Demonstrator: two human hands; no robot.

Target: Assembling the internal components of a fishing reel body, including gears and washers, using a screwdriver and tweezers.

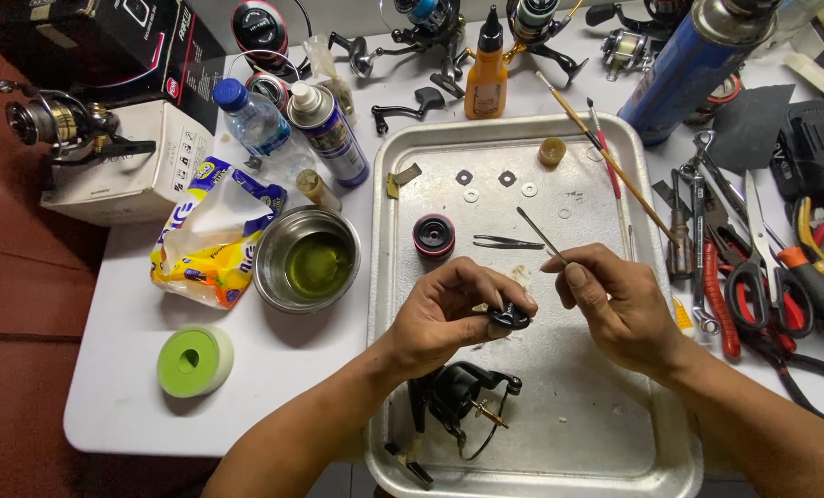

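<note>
At the near edge of a white table (117, 406), a person works over a metal tray (615, 443) whose lower half lies mostly bare, the one open patch of room on a crowded bench. A black reel body (458, 397) rests on the tray's near left corner, just below the wrists. Above it, the left hand (449, 314) is curled narrow, fingertips pinching a small black part (509, 317). The right hand (615, 304), close beside it, pinches a thin metal pick (541, 232) between thumb and forefinger, its shaft slanting up and away toward the tray's middle. The part sits between the two hands, touching only the left.

Beyond the hands, tweezers (509, 243), a black-and-red spool (433, 234) and small washers (500, 184) lie on the tray. To the left stand a steel bowl (264, 267) of greenish liquid and a green tape roll (194, 361); to the right, pliers and scissors (762, 267) crowd the tray's rim. Farther back, a spray can (331, 134), an orange bottle (486, 78) and a blue canister (688, 65) fence the far edge.
</note>
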